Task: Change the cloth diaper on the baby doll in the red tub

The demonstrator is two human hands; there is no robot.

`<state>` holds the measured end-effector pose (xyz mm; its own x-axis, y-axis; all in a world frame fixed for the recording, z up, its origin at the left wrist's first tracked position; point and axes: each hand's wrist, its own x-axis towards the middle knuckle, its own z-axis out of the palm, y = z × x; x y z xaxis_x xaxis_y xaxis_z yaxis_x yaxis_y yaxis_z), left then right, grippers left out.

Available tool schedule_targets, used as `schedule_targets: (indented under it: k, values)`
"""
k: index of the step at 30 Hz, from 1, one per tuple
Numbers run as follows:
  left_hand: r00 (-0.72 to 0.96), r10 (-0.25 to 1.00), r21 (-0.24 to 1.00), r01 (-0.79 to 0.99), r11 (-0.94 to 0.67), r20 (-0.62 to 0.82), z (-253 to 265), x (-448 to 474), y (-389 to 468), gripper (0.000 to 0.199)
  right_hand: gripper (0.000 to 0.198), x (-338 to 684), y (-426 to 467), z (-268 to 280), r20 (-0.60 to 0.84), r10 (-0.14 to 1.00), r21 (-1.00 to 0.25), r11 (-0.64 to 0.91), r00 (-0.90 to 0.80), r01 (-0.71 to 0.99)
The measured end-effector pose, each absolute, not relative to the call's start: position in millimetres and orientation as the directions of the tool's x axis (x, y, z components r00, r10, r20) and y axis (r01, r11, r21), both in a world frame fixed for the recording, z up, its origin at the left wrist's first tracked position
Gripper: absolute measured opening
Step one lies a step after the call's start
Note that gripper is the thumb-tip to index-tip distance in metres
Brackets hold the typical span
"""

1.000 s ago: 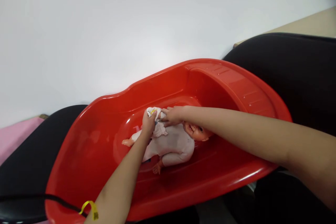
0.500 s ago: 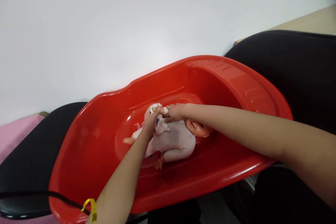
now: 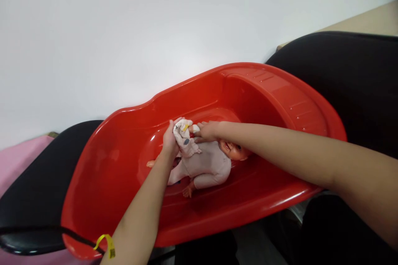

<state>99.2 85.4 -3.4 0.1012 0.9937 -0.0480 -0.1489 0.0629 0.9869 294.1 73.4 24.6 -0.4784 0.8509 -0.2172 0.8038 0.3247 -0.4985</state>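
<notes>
Nearest the camera, a yellow tag [image 3: 105, 245] sat on the left forearm beside a black cable [image 3: 46, 232] that crossed the lower lip of one glossy red plastic baby tub [image 3: 273, 91]. Inside the tub's smooth oval basin lay a single doll [image 3: 205, 165] on its side, dressed in a pale pink soft suit, bare feet pointing toward the narrow end and head toward the wide end. The left hand [image 3: 170, 143] gripped a small white cloth [image 3: 184, 138], crumpled and marked with grey and yellow spots, its fingers curled shut around the bundle and pressing it against the doll's upper body. Just beside it, the right hand [image 3: 207, 131] pinched one end of the same cloth, fingers [image 3: 199, 129] drawn together at the tips and resting over the doll's shoulder, close to its head. Two bare forearms reached into the tub, one from each lower corner. The tub rested across two black padded seats [image 3: 348, 87], one under each end. Pink fabric [image 3: 15, 161] showed at far left. Beyond stood a plain white wall [image 3: 155, 29], with a strip of beige floor [image 3: 367, 25] at upper right.
</notes>
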Motion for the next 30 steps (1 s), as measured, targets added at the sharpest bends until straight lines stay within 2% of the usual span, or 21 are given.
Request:
schedule_targets:
  k: [2,6,9,13,16,22,26,30]
  values:
    - [0.096,0.993,0.992,-0.093,0.079,-0.070,-14.9,97.4,86.6,0.043,0.060,294.3,74.7,21.2,-0.223,0.854,-0.487,0.321,-0.471,0.812]
    - [0.121,0.992,0.995,0.092,0.036,-0.047,-36.8,97.9,89.9,0.055,0.052,294.0,73.8,20.3,-0.198,0.835,-0.492,0.369,-0.514,0.789]
    - [0.097,0.995,0.989,0.146,-0.017,0.003,-44.7,101.0,93.2,0.051,0.055,293.1,74.7,19.9,-0.205,0.840,-0.509,0.347,-0.502,0.788]
    - [0.081,0.996,0.989,0.143,-0.043,0.032,-45.3,104.3,94.7,0.039,0.069,293.5,80.0,12.1,-0.198,0.850,-0.489,0.346,-0.488,0.801]
    - [0.063,0.998,0.997,0.078,-0.009,0.004,-44.2,106.3,93.5,0.042,0.072,295.0,82.5,6.1,-0.189,0.856,-0.490,0.342,-0.481,0.801]
    - [-0.010,1.000,0.996,0.089,0.003,-0.002,-43.6,106.0,92.2,0.046,0.063,297.0,80.5,7.1,-0.270,0.835,-0.423,0.345,-0.480,0.838]
    - [0.158,0.985,0.998,0.019,0.067,-0.069,-41.7,102.4,92.2,0.047,0.064,298.2,77.4,14.7,-0.243,0.835,-0.424,0.366,-0.494,0.828]
    - [0.231,0.973,0.988,0.151,-0.021,-0.014,-43.6,98.9,94.7,0.039,0.046,298.0,73.6,23.3,-0.220,0.804,-0.427,0.430,-0.553,0.795]
